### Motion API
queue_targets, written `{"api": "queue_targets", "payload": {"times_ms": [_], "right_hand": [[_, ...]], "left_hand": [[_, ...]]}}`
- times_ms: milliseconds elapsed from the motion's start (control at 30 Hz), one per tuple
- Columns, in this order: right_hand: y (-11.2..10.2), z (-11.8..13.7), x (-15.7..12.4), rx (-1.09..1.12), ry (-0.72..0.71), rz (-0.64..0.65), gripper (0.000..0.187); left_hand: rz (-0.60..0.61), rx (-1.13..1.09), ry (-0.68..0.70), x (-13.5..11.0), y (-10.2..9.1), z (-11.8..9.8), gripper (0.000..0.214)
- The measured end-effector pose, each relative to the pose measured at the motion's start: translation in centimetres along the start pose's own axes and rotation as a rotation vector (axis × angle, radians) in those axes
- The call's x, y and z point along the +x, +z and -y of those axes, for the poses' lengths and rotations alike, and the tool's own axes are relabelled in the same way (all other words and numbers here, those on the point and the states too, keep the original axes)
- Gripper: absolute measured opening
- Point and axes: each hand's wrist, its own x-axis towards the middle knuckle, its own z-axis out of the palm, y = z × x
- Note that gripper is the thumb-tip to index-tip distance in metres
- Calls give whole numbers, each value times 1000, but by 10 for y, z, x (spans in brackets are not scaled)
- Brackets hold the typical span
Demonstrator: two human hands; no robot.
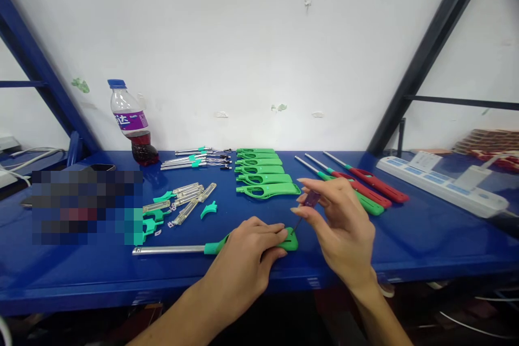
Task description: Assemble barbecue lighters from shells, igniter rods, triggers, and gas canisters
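Flat on the blue table, a green long-neck lighter [170, 250] points its metal tube left. My left hand [253, 246] is closed over its green body and presses it down. Between thumb and fingertips, my right hand [344, 227] grips a small screwdriver [311, 200] with a purple handle. The screwdriver's thin shaft slants down to the handle end of the lighter, where the tip meets the green plastic. My left fingers cover most of the lighter's body.
Green lighter shells [263, 170] lie stacked behind, beside metal tubes [194, 160]. Clear fuel tanks [188, 200] and teal triggers [209, 209] lie left. Red and green lighters [367, 184] and a white power strip [441, 184] sit right. A drink bottle [132, 121] stands back left.
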Motion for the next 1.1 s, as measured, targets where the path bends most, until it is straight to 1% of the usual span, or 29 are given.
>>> {"api": "queue_targets", "payload": {"times_ms": [67, 133, 200, 267, 367, 400, 467, 567, 600, 667, 767, 833, 967, 1033, 1100], "right_hand": [[0, 1, -1, 14, -13, 76, 46], [0, 1, -2, 75, 6, 131, 47], [1, 0, -3, 102, 31, 113, 49], [1, -1, -3, 74, 37, 50, 48], [0, -2, -1, -17, -11, -23, 49], [0, -1, -1, -36, -34, -19, 48], [-1, 0, -1, -38, -46, 39, 44], [0, 0, -3, 37, 13, 122, 43], [1, 0, -3, 62, 37, 122, 45], [2, -1, -4, 65, 63, 73, 46], [2, -3, -4, -8, 42, -3, 48], [1, -2, -3, -26, 11, 19, 49], [0, 1, -3, 48, 3, 145, 48], [0, 0, -3, 61, 0, 133, 45], [0, -1, -2, 21, -9, 65, 39]], "left_hand": [[2, 2, -1, 0, 0, 0, 22], [2, 4, 0, 0, 0, 0, 21], [0, 4, -1, 0, 1, 0, 21], [-3, 3, -2, 0, 1, -1, 22], [-2, 2, -1, 0, 0, -2, 23], [0, 1, 0, 0, 0, -3, 23], [1, 2, 2, 0, -1, -3, 23], [-3, 5, 2, 0, 0, -3, 21], [-2, 5, 2, 0, 0, -3, 21], [-1, 5, 1, 0, 1, -2, 21], [3, 4, -2, 0, 1, -2, 21], [6, 3, -4, 0, 1, -2, 21], [7, 4, -9, 1, 0, -2, 21], [10, 3, -12, 1, -1, -3, 21], [14, 3, -14, 0, -1, -3, 21]]}}
